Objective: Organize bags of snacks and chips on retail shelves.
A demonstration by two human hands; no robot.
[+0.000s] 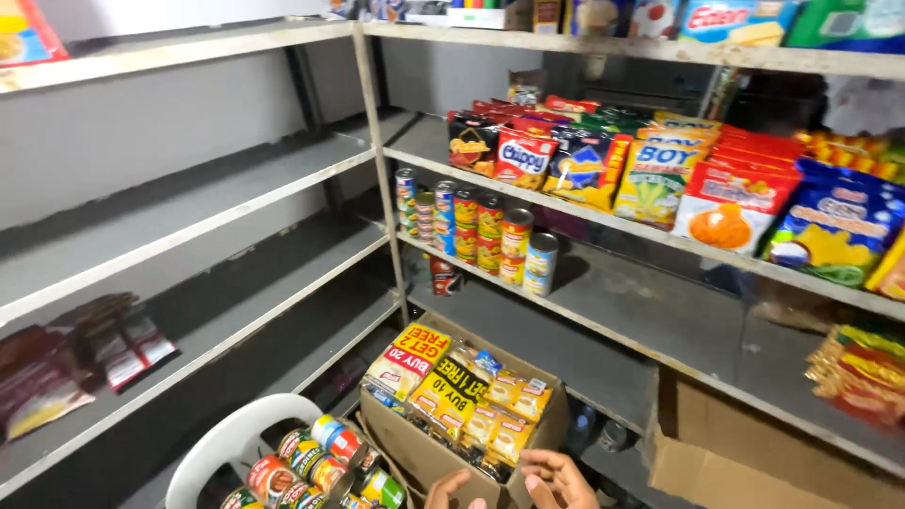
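Note:
An open cardboard box (429, 457) stands low in the middle, packed with yellow sachet packs (471, 401). My right hand (558, 481) is at the box's near right corner, fingers spread, with nothing in it. My left hand (447, 490) shows only partly at the bottom edge, against the box's near rim; its grip is hidden. Left of the box, a white plastic chair (236, 438) holds several colourful tin cans (316, 467).
Grey shelves run along both sides. On the middle right shelf are stacked cans (476, 231), with snack bags (650, 170) on the shelf above. Dark packets (85, 353) lie on a left shelf. Another cardboard box (754, 452) sits at the lower right.

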